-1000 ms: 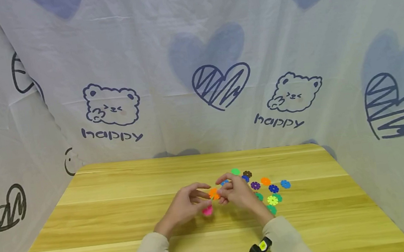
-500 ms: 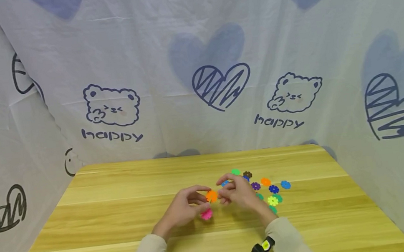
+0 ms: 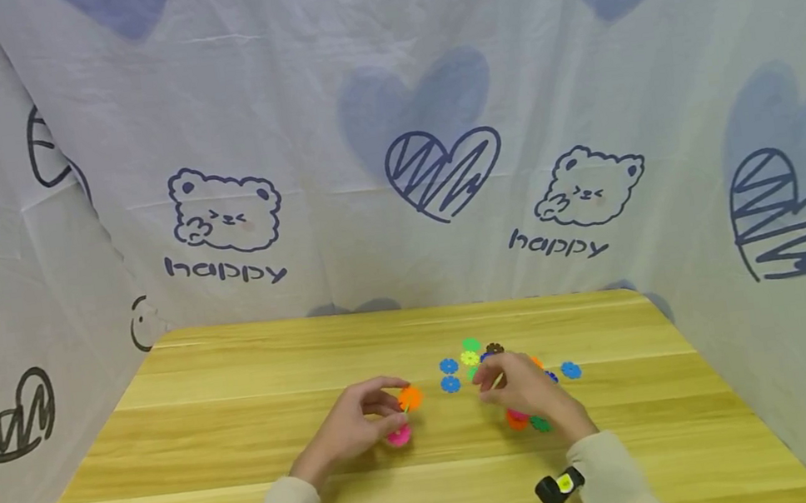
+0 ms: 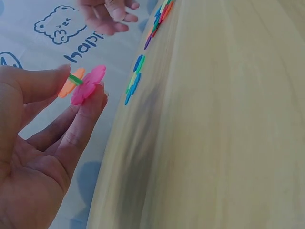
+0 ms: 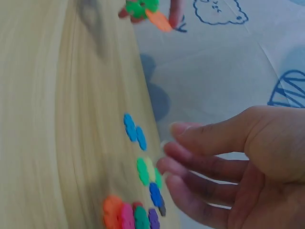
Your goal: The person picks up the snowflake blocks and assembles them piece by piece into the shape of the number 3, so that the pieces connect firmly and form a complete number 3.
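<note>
My left hand [image 3: 352,425] pinches a small joined piece of slotted plastic flower discs between thumb and fingers, above the table. An orange disc [image 3: 411,398] and a pink disc [image 3: 399,436] show in it from the head view; in the left wrist view a green disc [image 4: 75,79] sits edge-on between them. My right hand [image 3: 529,391] hovers over the loose discs on the right, fingers loosely bent. Nothing lies in its grasp in the right wrist view, where the thumb and fingers stand apart. Part of the pile is hidden beneath this hand.
Two light blue discs [image 3: 451,384] lie between the hands. Yellow [image 3: 470,357], green [image 3: 471,345] and brown discs [image 3: 495,349] lie behind the right hand, an orange-red one [image 3: 518,421] in front. Another blue disc [image 3: 571,370] is farther right. A printed cloth [image 3: 340,234] hangs behind the wooden table [image 3: 237,372].
My hands have drawn apart. The left, still gripping the joined discs, has shifted left and slightly nearer; the right has left the joined piece and moved right over the loose discs.
</note>
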`<act>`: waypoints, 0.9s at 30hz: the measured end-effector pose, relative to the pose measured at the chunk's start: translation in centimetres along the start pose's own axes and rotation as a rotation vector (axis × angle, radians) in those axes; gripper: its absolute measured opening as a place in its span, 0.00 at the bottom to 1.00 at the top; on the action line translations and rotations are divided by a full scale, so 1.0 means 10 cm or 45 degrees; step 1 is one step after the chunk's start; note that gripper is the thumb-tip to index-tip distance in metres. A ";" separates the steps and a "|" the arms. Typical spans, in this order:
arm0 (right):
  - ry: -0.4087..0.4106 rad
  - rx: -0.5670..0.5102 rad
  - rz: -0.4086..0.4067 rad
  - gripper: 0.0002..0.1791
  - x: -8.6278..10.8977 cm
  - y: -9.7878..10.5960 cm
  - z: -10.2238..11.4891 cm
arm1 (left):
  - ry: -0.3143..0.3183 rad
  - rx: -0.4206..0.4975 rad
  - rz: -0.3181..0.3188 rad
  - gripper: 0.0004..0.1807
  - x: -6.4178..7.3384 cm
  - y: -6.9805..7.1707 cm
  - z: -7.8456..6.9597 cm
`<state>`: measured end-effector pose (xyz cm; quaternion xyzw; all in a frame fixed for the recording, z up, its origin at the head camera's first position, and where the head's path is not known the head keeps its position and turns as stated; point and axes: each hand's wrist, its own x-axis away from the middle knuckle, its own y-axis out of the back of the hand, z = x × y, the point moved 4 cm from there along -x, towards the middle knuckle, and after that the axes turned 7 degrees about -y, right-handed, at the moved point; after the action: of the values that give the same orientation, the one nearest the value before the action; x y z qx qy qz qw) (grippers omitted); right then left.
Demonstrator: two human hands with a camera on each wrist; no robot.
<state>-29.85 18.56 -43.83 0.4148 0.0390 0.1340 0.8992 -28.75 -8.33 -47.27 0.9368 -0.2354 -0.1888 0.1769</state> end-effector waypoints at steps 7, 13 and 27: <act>-0.103 0.121 -0.024 0.08 0.06 0.09 -0.14 | -0.011 -0.017 0.008 0.25 0.04 0.03 0.00; -0.141 0.173 -0.008 0.09 0.10 0.10 -0.24 | -0.030 -0.002 0.018 0.26 0.06 0.01 0.00; -0.063 0.260 -0.022 0.10 0.14 0.01 -0.36 | -0.011 0.054 0.026 0.27 0.10 -0.03 0.05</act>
<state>-29.21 21.64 -46.05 0.5069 0.0338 0.1111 0.8541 -28.03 -8.76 -48.09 0.9372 -0.2495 -0.1858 0.1579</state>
